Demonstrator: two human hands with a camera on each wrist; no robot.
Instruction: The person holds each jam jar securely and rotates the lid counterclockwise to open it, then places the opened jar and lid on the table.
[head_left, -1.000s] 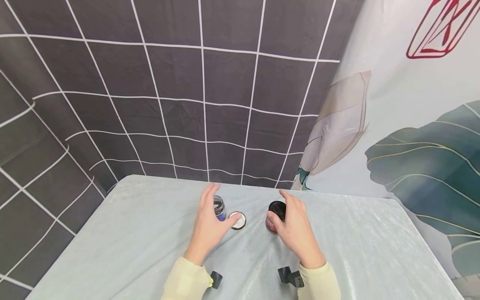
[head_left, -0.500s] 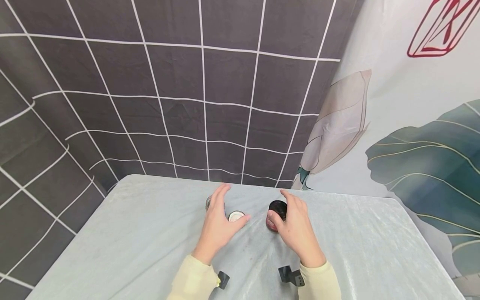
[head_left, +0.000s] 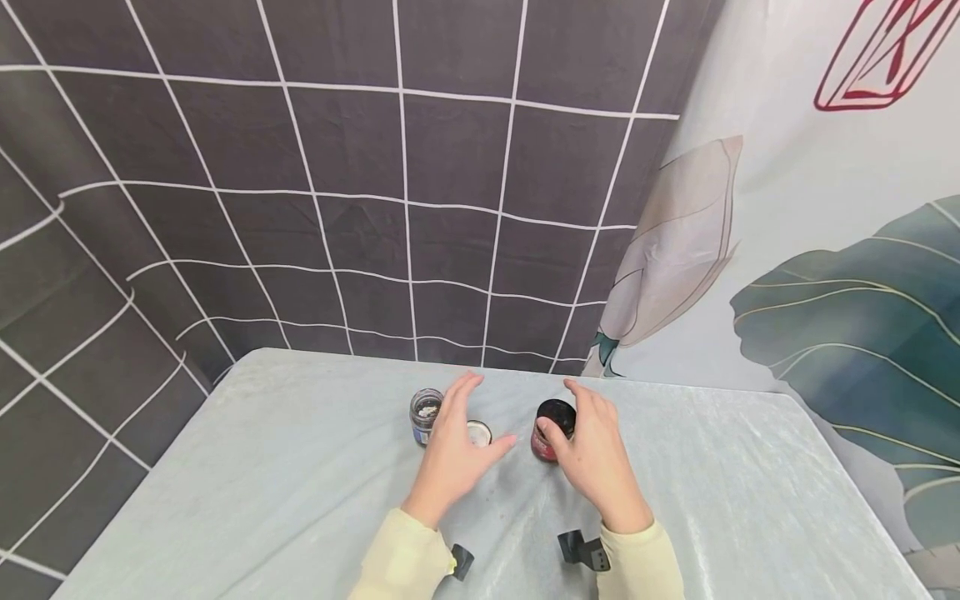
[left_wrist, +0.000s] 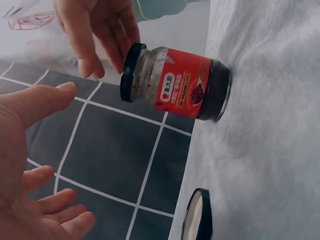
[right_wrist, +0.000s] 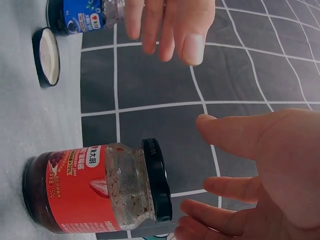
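Observation:
A strawberry jam jar with a red label [right_wrist: 77, 190] and a black lid [right_wrist: 156, 180] stands upright on the table. My right hand [head_left: 596, 454] is held beside this lid, fingers and thumb spread, gripping nothing; a gap shows between hand and lid in the right wrist view. To the left stands a lidless, blue-labelled glass jar [head_left: 422, 421], partly hidden behind my left hand [head_left: 452, 458]. That hand hovers over the cloth with thumb and fingers apart, holding nothing. A loose black lid [right_wrist: 47, 57] lies with its white inside up, partly covered by the left hand in the head view.
A pale grey-blue cloth [head_left: 300, 467] covers the table and has soft wrinkles. Behind its far edge hangs a dark sheet with white grid lines [head_left: 450, 242]. A pale curtain with leaf prints [head_left: 847, 317] hangs at the right.
My left hand has moved right, from beside the blue-labelled jar to in front of the loose lid, uncovering more of that jar. The right hand and the red-labelled jar have stayed nearly still.

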